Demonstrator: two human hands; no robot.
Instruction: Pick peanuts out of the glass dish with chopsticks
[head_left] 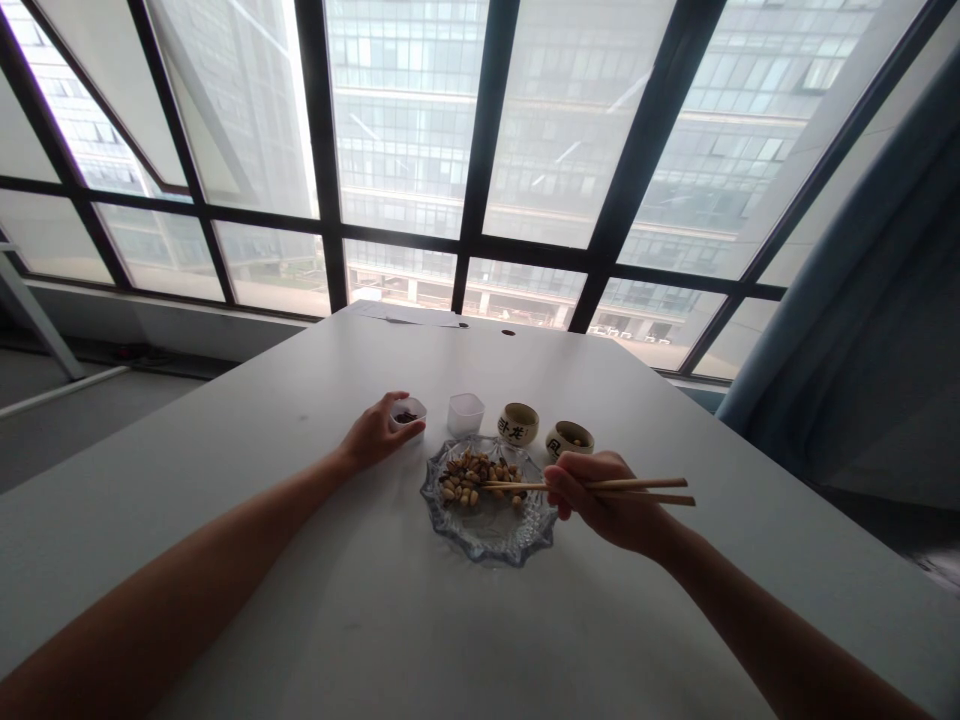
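Observation:
My left hand (379,432) is closed around the side of a small translucent plastic cup (409,432) with dark bits inside. In my right hand (600,500) is a pair of wooden chopsticks (637,488), their tips among the nuts (469,475), which look like pistachios. These nuts lie in the back half of a scalloped glass bowl (491,550). Whether the tips pinch a nut is too small to tell. Just behind the bowl stands a second translucent cup (466,414). Right of it are two beige ceramic cups with dark characters, one (518,425) beside the other (570,438), which holds something small and pale.
Everything stands on a white table (337,620). Papers (405,314) and two dark round holes are at its far edge. Tall black-framed windows rise behind it, and a blue curtain (847,250) hangs on the right.

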